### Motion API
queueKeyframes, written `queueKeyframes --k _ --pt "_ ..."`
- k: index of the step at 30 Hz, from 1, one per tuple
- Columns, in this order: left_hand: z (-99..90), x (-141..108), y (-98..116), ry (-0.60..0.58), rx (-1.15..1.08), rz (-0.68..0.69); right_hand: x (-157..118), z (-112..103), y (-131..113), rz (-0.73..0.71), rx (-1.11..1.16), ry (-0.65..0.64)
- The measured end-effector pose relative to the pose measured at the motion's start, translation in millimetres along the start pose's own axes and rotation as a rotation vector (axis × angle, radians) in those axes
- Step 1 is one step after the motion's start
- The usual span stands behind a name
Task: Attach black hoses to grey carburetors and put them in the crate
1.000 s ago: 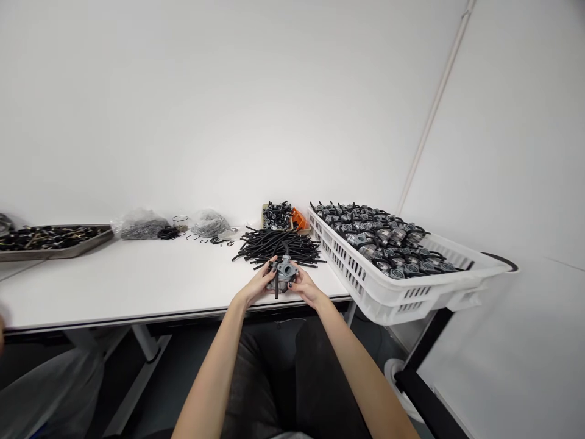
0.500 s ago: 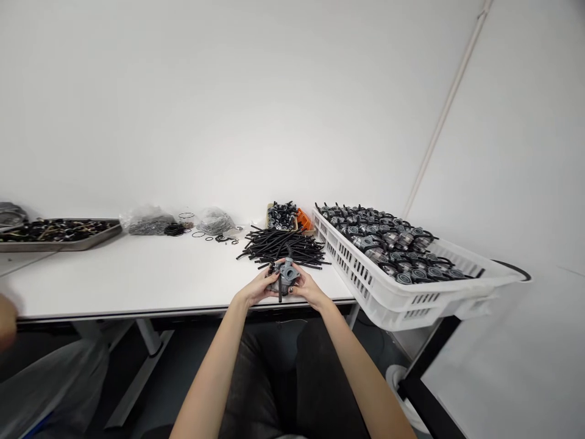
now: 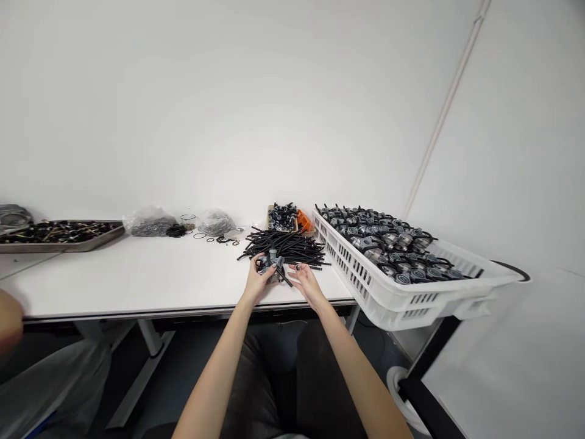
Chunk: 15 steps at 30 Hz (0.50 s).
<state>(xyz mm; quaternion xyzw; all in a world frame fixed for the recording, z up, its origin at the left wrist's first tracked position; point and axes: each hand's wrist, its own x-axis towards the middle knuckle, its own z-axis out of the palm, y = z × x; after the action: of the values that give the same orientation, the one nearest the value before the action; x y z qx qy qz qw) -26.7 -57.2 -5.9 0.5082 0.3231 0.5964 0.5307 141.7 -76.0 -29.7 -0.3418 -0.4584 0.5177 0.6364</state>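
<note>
My left hand [image 3: 258, 279] is closed around a grey metal carburetor [image 3: 275, 261], held just above the table's front part. A short black hose [image 3: 284, 277] sticks out of it, slanting down to the right. My right hand [image 3: 305, 283] is beside the carburetor on the right, fingers apart and close to the hose end; whether they touch it I cannot tell. Just behind both hands lies a pile of loose black hoses [image 3: 297, 245] on the white table [image 3: 150, 274].
At right stands a white slotted crate [image 3: 365, 285] with rows of carburetors [image 3: 365, 242]. Behind the hoses are a bin of small black parts [image 3: 282, 216] and an orange bin [image 3: 305, 222]. Plastic bags [image 3: 216, 222] and a metal tray [image 3: 86, 244] lie left. Another person's arm [image 3: 9, 320] shows at far left.
The carburetor has turned and shifted slightly left in my left hand, its hose now slanting rather than hanging straight. My right hand has come off the carburetor, and its fingers have spread.
</note>
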Motion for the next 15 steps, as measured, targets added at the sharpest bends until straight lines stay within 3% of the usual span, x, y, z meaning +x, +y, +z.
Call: queueKeyframes --k 5,11,15 --pt "-1.4 6.3 -8.4 0.155 0.196 0.163 -4.8 4.6 -4.6 -0.111 -0.233 -0.072" --pt "-1.5 5.7 -9.9 0.119 0.256 0.252 -4.6 2.8 -3.4 -0.243 -0.464 -0.072" --pt "-1.5 6.0 -11.4 0.093 0.318 0.263 -3.5 0.1 0.4 -0.263 -0.501 -0.065"
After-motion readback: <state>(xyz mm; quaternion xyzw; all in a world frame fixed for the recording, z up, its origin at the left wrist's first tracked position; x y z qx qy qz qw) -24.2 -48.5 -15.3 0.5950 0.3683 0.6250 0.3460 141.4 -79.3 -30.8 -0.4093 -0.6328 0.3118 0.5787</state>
